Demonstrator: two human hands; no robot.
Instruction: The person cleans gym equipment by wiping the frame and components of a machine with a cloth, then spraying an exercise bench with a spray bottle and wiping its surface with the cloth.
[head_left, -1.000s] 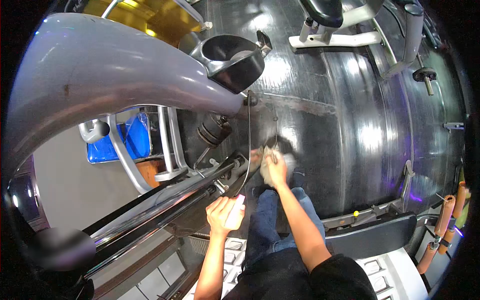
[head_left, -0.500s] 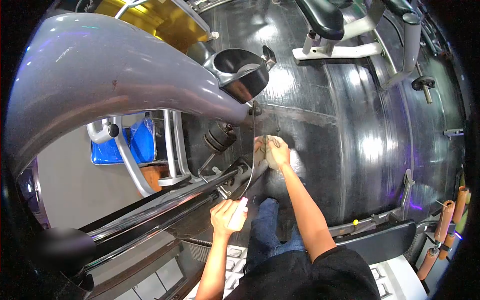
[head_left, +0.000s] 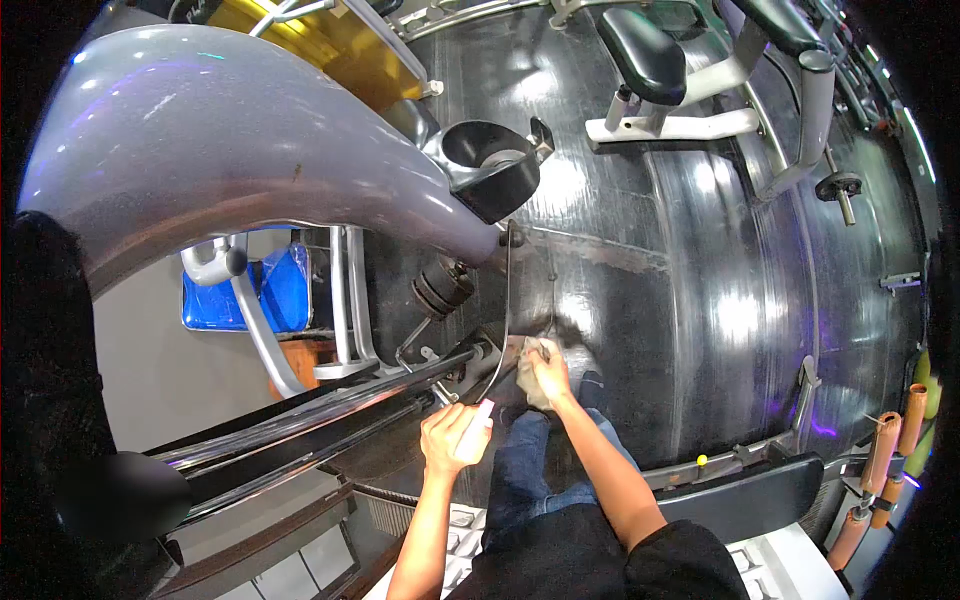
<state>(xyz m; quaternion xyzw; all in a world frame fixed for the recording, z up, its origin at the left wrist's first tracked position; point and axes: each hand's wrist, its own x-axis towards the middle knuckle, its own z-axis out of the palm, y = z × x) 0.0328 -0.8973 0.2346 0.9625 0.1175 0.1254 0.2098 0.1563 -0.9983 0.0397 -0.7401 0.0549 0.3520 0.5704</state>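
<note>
The right grip (head_left: 550,376) is clenched around a pale, crumpled cloth (head_left: 531,386), which bunches below its fingers, just beside a thin curved edge (head_left: 507,318). The left grip (head_left: 452,436) is curled closed, to the left of the cloth and nearer the body; whether it grasps that edge, I cannot tell. Ahead of both grips stands a black cup holder (head_left: 503,190). Wiping seems the step in hand; the next move probably calls for firm cloth contact, with the left grip steady.
</note>
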